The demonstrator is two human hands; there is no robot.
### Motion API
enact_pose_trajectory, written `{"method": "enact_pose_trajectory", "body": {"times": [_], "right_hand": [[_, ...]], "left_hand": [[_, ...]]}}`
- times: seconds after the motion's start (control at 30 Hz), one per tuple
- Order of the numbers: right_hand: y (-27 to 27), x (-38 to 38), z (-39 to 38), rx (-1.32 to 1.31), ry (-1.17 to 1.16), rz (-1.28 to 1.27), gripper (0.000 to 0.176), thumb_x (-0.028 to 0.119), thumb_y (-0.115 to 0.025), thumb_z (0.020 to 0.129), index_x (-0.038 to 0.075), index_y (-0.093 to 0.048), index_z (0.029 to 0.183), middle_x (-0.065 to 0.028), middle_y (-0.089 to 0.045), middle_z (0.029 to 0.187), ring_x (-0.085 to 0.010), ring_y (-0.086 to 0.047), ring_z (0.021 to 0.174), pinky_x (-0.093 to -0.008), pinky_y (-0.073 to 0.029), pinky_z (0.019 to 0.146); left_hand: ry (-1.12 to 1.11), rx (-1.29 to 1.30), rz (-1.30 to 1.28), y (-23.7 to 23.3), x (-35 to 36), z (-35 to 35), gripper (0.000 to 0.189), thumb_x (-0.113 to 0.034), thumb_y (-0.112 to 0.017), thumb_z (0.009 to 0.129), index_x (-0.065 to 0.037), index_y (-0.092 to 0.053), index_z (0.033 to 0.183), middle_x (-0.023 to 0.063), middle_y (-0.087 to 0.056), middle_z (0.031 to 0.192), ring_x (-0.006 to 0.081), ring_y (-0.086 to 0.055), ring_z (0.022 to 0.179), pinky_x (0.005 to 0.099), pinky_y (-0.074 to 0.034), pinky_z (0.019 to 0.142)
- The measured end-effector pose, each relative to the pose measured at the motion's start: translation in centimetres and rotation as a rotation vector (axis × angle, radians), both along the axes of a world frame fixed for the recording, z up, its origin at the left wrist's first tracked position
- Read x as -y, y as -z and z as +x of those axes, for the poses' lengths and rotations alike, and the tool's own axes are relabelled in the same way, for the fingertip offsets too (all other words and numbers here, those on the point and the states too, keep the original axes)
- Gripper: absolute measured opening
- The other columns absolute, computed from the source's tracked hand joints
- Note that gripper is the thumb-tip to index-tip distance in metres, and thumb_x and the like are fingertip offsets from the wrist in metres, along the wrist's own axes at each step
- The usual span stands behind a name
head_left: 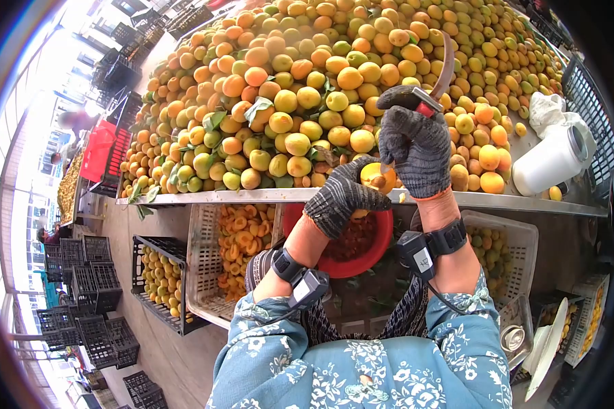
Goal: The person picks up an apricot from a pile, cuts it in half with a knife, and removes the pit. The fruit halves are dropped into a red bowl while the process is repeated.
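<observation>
A metal-edged table (252,197) is occupied by a large heap of yellow-orange fruit (286,102), with a few leaves lying among it. Below the table edge, a white crate (202,276) is seen at left, containing halved fruit (242,240); beside it, a black crate (159,308) is filled with whole fruit. A second white crate (520,255), also holding fruit, is noted at right. Between the white crates, a red basin (348,270) is placed beneath the hands, with reddish-brown pieces inside. A white jar (542,167) is tipped over on the table at right.

Both hands are covered by dark knitted gloves. A curved knife (446,65) is gripped in the closed right hand (416,146), its blade directed away from the body. One yellow-orange fruit (377,176) is held by the left hand (341,194), its fingers curled around it, near the table edge. Whether this fruit is also touched by the right hand cannot be told.
</observation>
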State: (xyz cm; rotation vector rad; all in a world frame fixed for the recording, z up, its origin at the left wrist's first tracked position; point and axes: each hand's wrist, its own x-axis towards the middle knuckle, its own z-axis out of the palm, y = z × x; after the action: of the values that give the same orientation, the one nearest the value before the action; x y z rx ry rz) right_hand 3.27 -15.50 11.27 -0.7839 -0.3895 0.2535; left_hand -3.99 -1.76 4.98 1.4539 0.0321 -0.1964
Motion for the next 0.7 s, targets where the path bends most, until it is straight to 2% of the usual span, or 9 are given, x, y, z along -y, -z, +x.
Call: {"method": "enact_pose_trajectory", "body": {"times": [0.07,0.17,0.23,0.27,0.37,0.43,0.47,0.53,0.7], "right_hand": [[-0.6,0.0,-0.4,0.058,-0.016,-0.067,0.015,0.013,-0.07,0.081,0.003,-0.067,0.091,0.0027,-0.052,0.056,-0.0053,-0.043,0.04,-0.0197,-0.035,0.039],[-0.9,0.0,-0.9,0.046,-0.053,-0.096,0.019,0.013,-0.074,0.077,0.004,-0.068,0.092,0.0033,-0.055,0.06,-0.0039,-0.046,0.044,-0.0185,-0.035,0.041],[-1.6,0.2,-1.3,0.058,-0.044,-0.148,0.02,0.013,-0.076,0.075,0.004,-0.069,0.091,0.0032,-0.059,0.067,-0.0022,-0.049,0.05,-0.0169,-0.036,0.044],[-2.0,0.3,-1.6,0.09,-0.071,-0.17,0.018,0.013,-0.076,0.075,0.004,-0.07,0.089,0.0028,-0.061,0.07,-0.0018,-0.05,0.054,-0.0167,-0.037,0.046],[-1.8,0.4,-1.7,0.113,-0.136,-0.255,0.015,0.011,-0.075,0.075,0.004,-0.07,0.087,0.0014,-0.063,0.078,-0.0036,-0.054,0.064,-0.0187,-0.042,0.056],[-1.8,-0.2,-1.7,0.266,-0.051,-0.351,0.014,0.011,-0.074,0.075,0.004,-0.069,0.087,0.0011,-0.063,0.08,-0.0062,-0.055,0.068,-0.0211,-0.044,0.061],[-1.5,-0.6,-1.5,0.334,-0.045,-0.298,0.014,0.011,-0.074,0.076,0.003,-0.069,0.086,0.0008,-0.063,0.08,-0.0079,-0.057,0.071,-0.0227,-0.046,0.065],[-1.2,-0.5,-1.6,0.275,-0.055,-0.292,0.014,0.011,-0.074,0.076,0.004,-0.069,0.087,0.0011,-0.062,0.078,-0.0065,-0.056,0.069,-0.0213,-0.045,0.062],[-0.6,-0.6,-1.5,0.003,-0.123,-0.157,0.014,0.014,-0.073,0.078,0.006,-0.068,0.088,0.0032,-0.059,0.069,-0.0019,-0.049,0.055,-0.0173,-0.037,0.049]], "left_hand": [[0.026,0.084,0.033,-0.3,0.1,-0.1,0.053,-0.005,-0.073,0.068,-0.002,-0.058,0.119,0.0024,-0.062,0.099,0.0094,-0.057,0.082,0.0239,-0.049,0.07],[0.005,-0.092,-0.019,-0.7,0.0,-0.5,0.048,-0.006,-0.073,0.069,-0.002,-0.059,0.115,-0.0009,-0.062,0.093,0.0087,-0.055,0.076,0.0236,-0.047,0.065],[0.006,-0.144,-0.084,-0.5,-0.1,-0.7,0.027,-0.006,-0.071,0.074,-0.005,-0.065,0.099,-0.0014,-0.06,0.084,0.0105,-0.055,0.068,0.0244,-0.045,0.059],[0.006,-0.144,-0.084,-0.6,-0.2,-0.7,0.027,-0.006,-0.071,0.074,-0.005,-0.065,0.099,-0.0014,-0.06,0.084,0.0105,-0.055,0.068,0.0244,-0.045,0.059],[0.13,0.405,0.259,-1.0,-0.9,-0.7,0.013,-0.006,-0.069,0.076,-0.006,-0.065,0.088,0.0014,-0.059,0.079,0.0148,-0.056,0.066,0.0264,-0.045,0.058],[0.212,0.773,0.486,-1.4,-1.0,-0.7,0.004,-0.006,-0.067,0.078,-0.007,-0.065,0.081,0.0033,-0.059,0.076,0.0177,-0.057,0.064,0.0278,-0.045,0.057],[0.212,0.773,0.486,-1.9,-0.7,-0.9,0.004,-0.006,-0.067,0.078,-0.007,-0.065,0.081,0.0033,-0.059,0.076,0.0177,-0.057,0.064,0.0278,-0.045,0.057],[0.158,0.477,0.269,-3.0,-0.1,-1.5,0.006,-0.005,-0.064,0.079,-0.007,-0.065,0.073,0.0087,-0.058,0.076,0.0251,-0.058,0.065,0.0315,-0.045,0.056],[0.164,0.631,0.383,-2.6,-0.8,-1.4,0.004,-0.003,-0.065,0.074,-0.006,-0.065,0.075,0.0115,-0.059,0.082,0.0294,-0.059,0.072,0.0359,-0.046,0.061]]}}
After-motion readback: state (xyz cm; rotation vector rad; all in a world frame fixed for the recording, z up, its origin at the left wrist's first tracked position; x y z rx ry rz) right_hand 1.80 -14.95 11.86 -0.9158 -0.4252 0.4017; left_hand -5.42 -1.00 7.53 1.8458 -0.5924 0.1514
